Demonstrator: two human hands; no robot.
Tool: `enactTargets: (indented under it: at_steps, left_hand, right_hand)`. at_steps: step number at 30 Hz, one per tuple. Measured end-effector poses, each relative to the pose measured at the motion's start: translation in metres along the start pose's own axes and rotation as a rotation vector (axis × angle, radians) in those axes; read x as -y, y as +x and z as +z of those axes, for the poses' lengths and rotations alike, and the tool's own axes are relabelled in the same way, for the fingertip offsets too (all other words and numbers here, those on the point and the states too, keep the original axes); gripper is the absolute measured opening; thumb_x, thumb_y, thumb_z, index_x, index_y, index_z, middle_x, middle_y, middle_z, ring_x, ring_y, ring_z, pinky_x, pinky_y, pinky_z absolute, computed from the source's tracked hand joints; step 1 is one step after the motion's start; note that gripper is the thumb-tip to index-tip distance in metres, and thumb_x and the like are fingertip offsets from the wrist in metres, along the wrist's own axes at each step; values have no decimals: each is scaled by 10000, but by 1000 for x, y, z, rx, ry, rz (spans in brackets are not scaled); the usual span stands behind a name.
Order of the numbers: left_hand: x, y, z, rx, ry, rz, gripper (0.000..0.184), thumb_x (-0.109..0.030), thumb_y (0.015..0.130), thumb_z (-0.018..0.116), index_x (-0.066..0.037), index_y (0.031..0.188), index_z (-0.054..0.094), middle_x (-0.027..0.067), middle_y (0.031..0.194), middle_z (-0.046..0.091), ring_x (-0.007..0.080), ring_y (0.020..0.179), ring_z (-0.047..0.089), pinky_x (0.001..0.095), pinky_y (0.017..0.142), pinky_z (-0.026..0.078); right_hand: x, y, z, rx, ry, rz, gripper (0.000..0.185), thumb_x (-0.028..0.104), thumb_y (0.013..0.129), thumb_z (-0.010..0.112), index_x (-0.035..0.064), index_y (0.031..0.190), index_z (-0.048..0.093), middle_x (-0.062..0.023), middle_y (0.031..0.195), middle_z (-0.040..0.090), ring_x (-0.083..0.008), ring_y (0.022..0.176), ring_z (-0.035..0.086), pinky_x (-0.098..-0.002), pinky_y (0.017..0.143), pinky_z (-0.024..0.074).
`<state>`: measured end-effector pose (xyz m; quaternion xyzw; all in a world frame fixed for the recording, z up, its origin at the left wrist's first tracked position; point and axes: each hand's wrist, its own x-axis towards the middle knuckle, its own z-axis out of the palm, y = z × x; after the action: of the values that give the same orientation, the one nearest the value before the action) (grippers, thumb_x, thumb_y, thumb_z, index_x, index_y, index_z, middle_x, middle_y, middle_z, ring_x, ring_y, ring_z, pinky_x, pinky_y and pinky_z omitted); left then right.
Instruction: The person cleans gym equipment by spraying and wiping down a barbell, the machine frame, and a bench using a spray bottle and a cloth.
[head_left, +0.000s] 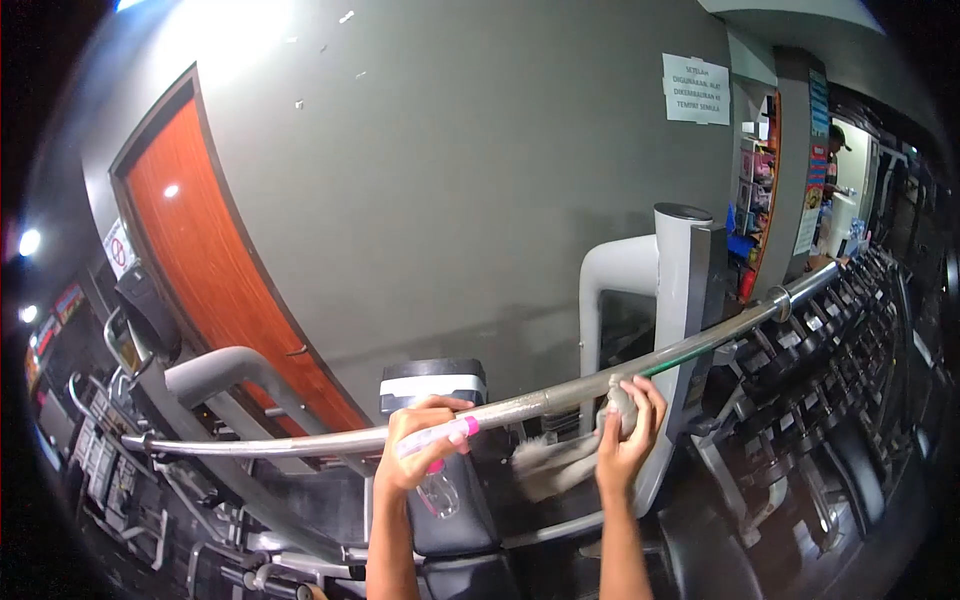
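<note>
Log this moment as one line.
left hand: holds spray bottle | right hand: holds cloth at metal bar | background: grey wall, orange door

In front of the barbell, the left hand holds a clear spray bottle; the right hand grips a greyish cloth against it. Beyond the barbell stands a wooden door.

1 head-worn view, facing forward, down; left hand, right hand near, grey wall beyond.
</note>
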<state>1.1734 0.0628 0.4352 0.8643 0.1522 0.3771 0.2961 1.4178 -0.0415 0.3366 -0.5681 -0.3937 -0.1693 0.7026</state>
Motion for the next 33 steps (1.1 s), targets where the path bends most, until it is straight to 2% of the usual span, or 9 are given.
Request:
enactTargets:
  at_steps: [5,9,13,16,22,23,26,29,33]
  left_hand:
    - [3,5,1,23,13,4,330,-323,804,628,-24,696,720,97,695,702,340,985,685,425,929,506]
    - [3,8,4,7,-16,-69,344,-337,804,633,-22,709,732,123,765,727,322,999,693,393,904,502]
    - [-12,7,11,-5,31,-237,375,-377,843,628,-38,740,749,188,971,763,291,913,724,347,823,527]
    - [-12,8,13,-11,37,-264,376,-382,853,631,-41,742,747,199,1001,765,287,868,728,345,787,532]
    - [-22,23,24,43,79,-333,427,-437,873,646,-45,734,742,145,917,771,257,745,718,340,708,530]
    - [-16,25,34,-26,86,-223,428,-439,885,651,-45,745,741,119,809,750,243,639,681,352,640,514]
    - [-19,40,39,116,110,-275,412,-427,887,657,-43,763,740,108,735,720,246,618,663,381,619,501]
    - [-18,45,42,130,107,-261,401,-421,881,671,-43,754,718,120,707,690,315,684,660,411,627,495]
    - [-13,41,41,123,154,-181,348,-369,858,675,-39,750,689,123,719,670,330,720,656,409,642,496]
  right_hand:
    - [28,56,-23,436,-166,-182,293,54,896,694,24,1183,644,-113,1219,655,-337,1043,696,-429,904,580]
    - [45,68,-8,733,-36,-368,266,51,872,711,33,1129,644,-102,1141,649,-326,974,708,-427,838,596]
    - [60,71,10,958,-105,-354,270,104,862,720,63,1124,669,-108,1077,661,-336,965,692,-436,856,567]
    - [55,107,-9,1058,-88,-246,245,149,884,692,99,1124,699,-100,1096,676,-353,953,693,-445,848,560]
    - [27,152,-23,1063,-312,-189,210,196,910,661,79,1072,725,-137,1009,720,-372,955,693,-462,850,553]
    - [24,151,-14,1117,-294,-234,200,198,918,645,80,1056,728,-147,1012,719,-379,954,692,-472,854,552]
    - [31,151,23,1347,-106,-351,218,187,918,599,68,1060,714,-163,1045,726,-393,978,689,-491,872,548]
    - [46,145,51,1511,-59,-361,265,219,944,562,53,1097,703,-149,1058,724,-359,991,686,-450,887,543]
    - [39,155,47,1532,-30,-269,290,246,940,596,56,1113,730,-152,1058,743,-371,968,700,-438,886,557]
